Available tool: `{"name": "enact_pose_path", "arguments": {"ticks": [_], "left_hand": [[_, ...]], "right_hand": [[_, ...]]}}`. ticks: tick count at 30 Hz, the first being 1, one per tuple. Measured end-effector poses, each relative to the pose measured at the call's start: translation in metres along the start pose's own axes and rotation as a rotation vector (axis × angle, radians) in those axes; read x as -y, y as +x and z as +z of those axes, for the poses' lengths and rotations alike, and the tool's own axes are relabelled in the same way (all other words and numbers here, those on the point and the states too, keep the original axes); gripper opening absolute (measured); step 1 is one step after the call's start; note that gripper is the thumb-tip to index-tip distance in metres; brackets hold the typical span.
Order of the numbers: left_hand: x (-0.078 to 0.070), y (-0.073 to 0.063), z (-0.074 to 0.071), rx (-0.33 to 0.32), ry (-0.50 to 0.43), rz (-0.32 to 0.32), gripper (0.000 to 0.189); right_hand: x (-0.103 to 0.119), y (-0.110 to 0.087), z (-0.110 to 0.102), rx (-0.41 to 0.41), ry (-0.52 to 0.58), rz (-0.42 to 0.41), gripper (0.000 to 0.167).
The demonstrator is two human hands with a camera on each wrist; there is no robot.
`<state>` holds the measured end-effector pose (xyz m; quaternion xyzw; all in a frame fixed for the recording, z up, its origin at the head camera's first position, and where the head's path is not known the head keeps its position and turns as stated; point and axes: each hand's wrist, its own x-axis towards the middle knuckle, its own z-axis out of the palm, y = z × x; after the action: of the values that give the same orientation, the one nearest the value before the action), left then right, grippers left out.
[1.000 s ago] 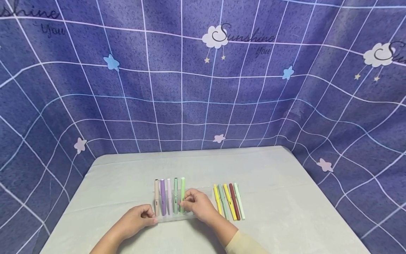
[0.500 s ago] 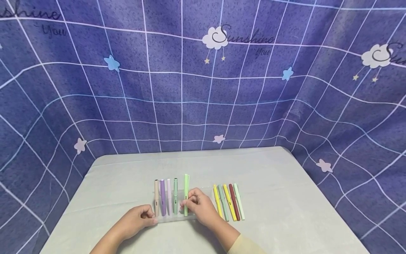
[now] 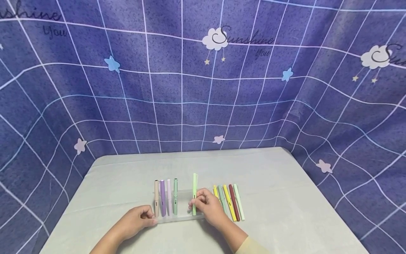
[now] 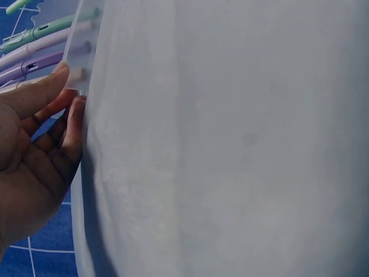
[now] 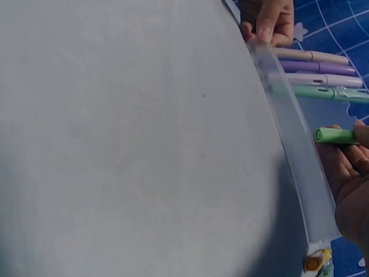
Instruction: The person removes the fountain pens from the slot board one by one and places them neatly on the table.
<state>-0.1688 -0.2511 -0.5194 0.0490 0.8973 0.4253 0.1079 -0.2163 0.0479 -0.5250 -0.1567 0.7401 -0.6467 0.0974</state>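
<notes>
In the head view, my right hand (image 3: pixel 210 209) pinches a light green pen (image 3: pixel 195 188) by its lower half, nearly upright. Its lower end (image 5: pixel 326 135) shows bare beside the front wall of a clear plastic pen stand (image 5: pixel 305 179) in the right wrist view. At the stand's front left corner, my left hand (image 4: pixel 43 127) grips the edge between thumb and fingers. A beige pen (image 3: pixel 157 197), a purple pen (image 3: pixel 163 197), a lilac pen (image 3: pixel 169 197) and a green pen (image 3: pixel 176 199) stand side by side in the stand's left part.
Right of the stand, several pens lie in a row on the pale tablecloth (image 3: pixel 285 211): a sage green pen (image 3: pixel 221 197), a yellow pen (image 3: pixel 229 201), a dark red pen (image 3: pixel 234 201), a pale green pen (image 3: pixel 239 201) and another yellow one, partly hidden. A blue patterned curtain (image 3: pixel 177 84) surrounds the table.
My right hand has lifted the light green pen slightly and carried it rightward, away from the green pen. The left hand has stayed at the stand's corner.
</notes>
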Motion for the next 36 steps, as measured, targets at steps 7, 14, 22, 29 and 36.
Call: {"name": "enact_pose_path", "arguments": {"ticks": [7, 14, 22, 29, 36], "left_hand": [[-0.001, -0.001, 0.001, -0.004, -0.004, -0.002, 0.030], [-0.001, -0.001, 0.001, -0.002, -0.008, 0.000, 0.030], [-0.002, -0.002, 0.001, -0.005, -0.016, 0.000, 0.030], [-0.002, -0.001, 0.001, -0.005, -0.016, -0.004, 0.029], [-0.003, -0.002, 0.001, -0.005, -0.018, -0.003, 0.028]], "right_hand": [[-0.004, -0.005, -0.014, -0.020, -0.010, -0.008, 0.024], [-0.003, -0.010, -0.027, -0.035, 0.005, 0.009, 0.027], [-0.005, -0.013, -0.040, -0.069, -0.005, 0.023, 0.027], [-0.002, -0.018, -0.051, -0.084, -0.004, 0.036, 0.031], [-0.004, -0.022, -0.064, -0.131, -0.035, 0.056, 0.030]]}}
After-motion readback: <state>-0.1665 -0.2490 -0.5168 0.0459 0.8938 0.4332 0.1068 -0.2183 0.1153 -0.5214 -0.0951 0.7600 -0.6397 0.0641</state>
